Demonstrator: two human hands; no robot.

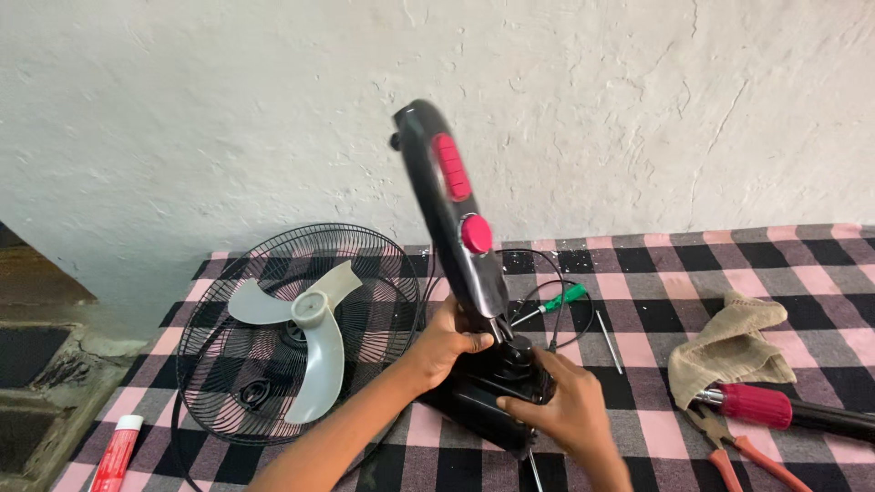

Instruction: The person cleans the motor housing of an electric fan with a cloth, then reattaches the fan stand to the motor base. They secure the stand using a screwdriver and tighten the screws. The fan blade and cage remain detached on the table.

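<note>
1. While the black plastic fan body with a red oblong panel and a round red knob [453, 219] stood tilted near the middle of the black, pink and grey checked cloth [656, 273], both hands were clamped on its lower end.
2. The left hand [444, 342] gripped the narrow neck of the body, fingers wrapped round it.
3. The right hand [561, 405] closed over the black base block [483, 396] just below, close beside the left hand.
4. To the left lay a round black wire fan guard [228, 364], with a grey three-bladed plastic propeller [310, 328] resting in it.
5. A red and white tube [117, 454] lay at the near left corner.
6. Behind the hands lay a green-handled screwdriver [556, 301] and a thin black cable loop [538, 260].
7. At the right sat a crumpled beige rag [729, 346], a red-handled tool [756, 405] and orange-handled pliers [738, 451].
</note>
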